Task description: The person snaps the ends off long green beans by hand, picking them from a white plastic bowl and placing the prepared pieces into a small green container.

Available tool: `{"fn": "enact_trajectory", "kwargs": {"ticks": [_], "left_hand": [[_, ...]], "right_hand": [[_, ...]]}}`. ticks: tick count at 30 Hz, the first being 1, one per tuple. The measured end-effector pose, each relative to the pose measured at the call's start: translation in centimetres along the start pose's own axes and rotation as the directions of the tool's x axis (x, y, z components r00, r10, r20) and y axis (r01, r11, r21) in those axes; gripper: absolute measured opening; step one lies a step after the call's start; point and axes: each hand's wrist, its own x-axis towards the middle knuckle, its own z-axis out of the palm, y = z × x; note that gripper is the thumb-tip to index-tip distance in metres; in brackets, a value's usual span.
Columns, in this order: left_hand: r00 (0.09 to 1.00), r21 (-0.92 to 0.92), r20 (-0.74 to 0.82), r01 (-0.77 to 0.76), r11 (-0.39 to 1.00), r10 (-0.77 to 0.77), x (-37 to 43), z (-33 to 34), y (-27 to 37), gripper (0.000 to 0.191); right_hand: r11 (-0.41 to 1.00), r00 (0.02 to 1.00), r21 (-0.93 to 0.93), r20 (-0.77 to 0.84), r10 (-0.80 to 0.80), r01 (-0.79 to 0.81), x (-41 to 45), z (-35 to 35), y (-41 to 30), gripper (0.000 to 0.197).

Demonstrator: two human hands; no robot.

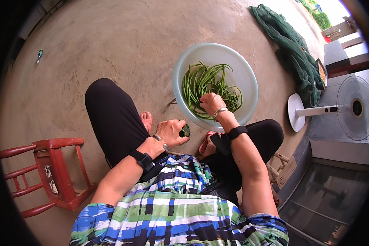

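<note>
A pale blue plastic basin (249, 83) stands before me with a heap of long green beans (200, 83) in it. My right hand (212, 103) reaches over the basin's near side, its fingers curled down at the beans; whether they pinch one cannot be told. Left of the basin, my left hand (171, 132) has its thumb and fingers curved around the mouth of a green bottle (187, 130), seen from above between my feet. How firmly that hand holds it is unclear. Both wrists carry bracelets and black straps.
At the right stand a white pedestal fan (295, 113) and a bundle of dark green netting (287, 40). A red wooden chair (60, 175) is at the left, a small wooden stool (284, 172) at my right. A small bottle (39, 57) lies on the concrete floor.
</note>
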Motion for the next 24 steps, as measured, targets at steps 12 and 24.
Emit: {"fn": "enact_trajectory", "kwargs": {"ticks": [12,24], "left_hand": [[0.999,-0.058,0.025,0.043,0.997,-0.041,-0.1,0.0,-0.5,0.042],[0.973,-0.052,-0.104,-0.213,0.976,0.207,-0.5,0.0,-1.0,0.032]], "right_hand": [[0.986,0.996,0.148,-0.066,-0.068,0.077,0.8,-0.1,1.4,0.022],[0.839,0.992,0.542,-0.12,0.034,0.037,-2.3,-5.6,1.2,0.017]]}}
